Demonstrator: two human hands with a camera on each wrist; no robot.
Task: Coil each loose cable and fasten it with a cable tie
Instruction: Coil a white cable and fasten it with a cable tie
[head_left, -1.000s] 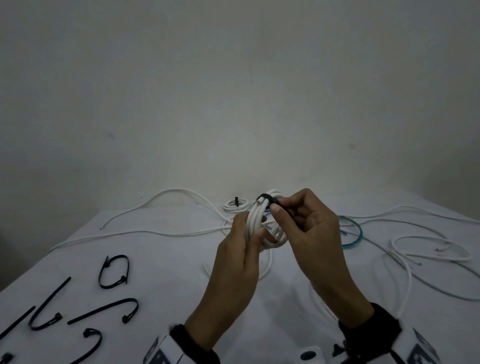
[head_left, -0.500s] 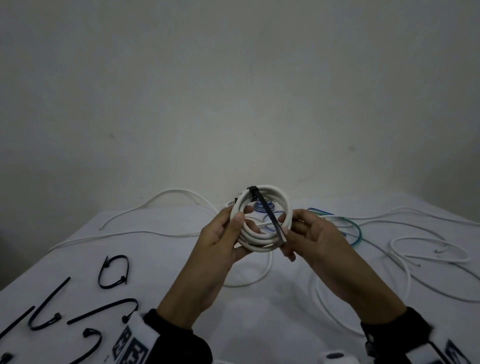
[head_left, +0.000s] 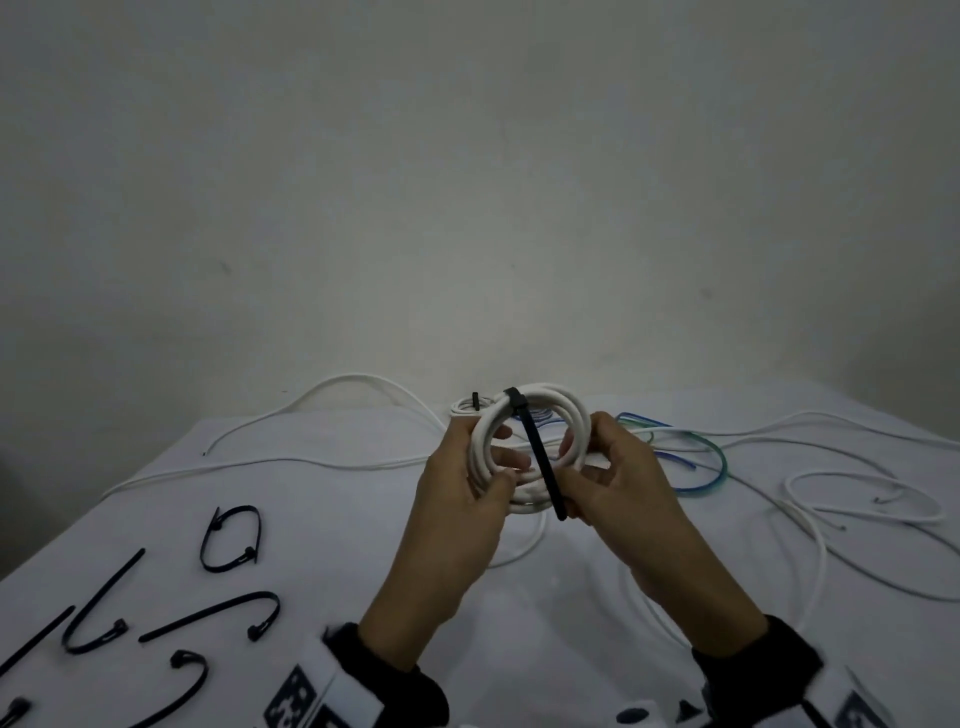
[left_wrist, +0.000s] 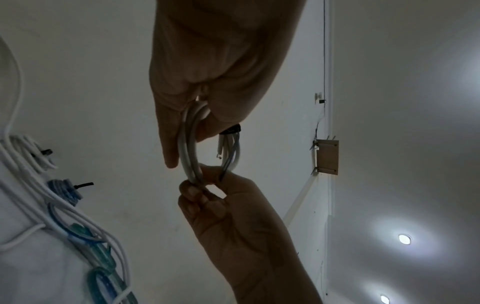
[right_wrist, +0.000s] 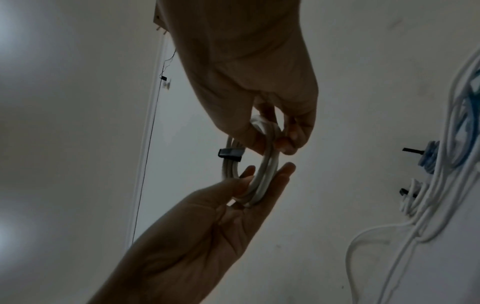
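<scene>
Above the white table (head_left: 322, 525), near its middle, both hands hold a white cable coil (head_left: 540, 452). The left hand (head_left: 462, 499) curls fingers round its left side; the right hand (head_left: 618, 483) pinches its right side. A black cable tie (head_left: 537, 454) binds the coil's far edge, its tail slanting across the loops.

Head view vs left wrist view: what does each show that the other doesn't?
Only the head view shows the spare black cable ties lying on the table at the left, and the tie's long tail crossing the coil.

Only the left wrist view shows the ceiling lights and a wall bracket.

Both show the left hand and right hand gripping the white cable coil, plus the blue-green cable.
</scene>
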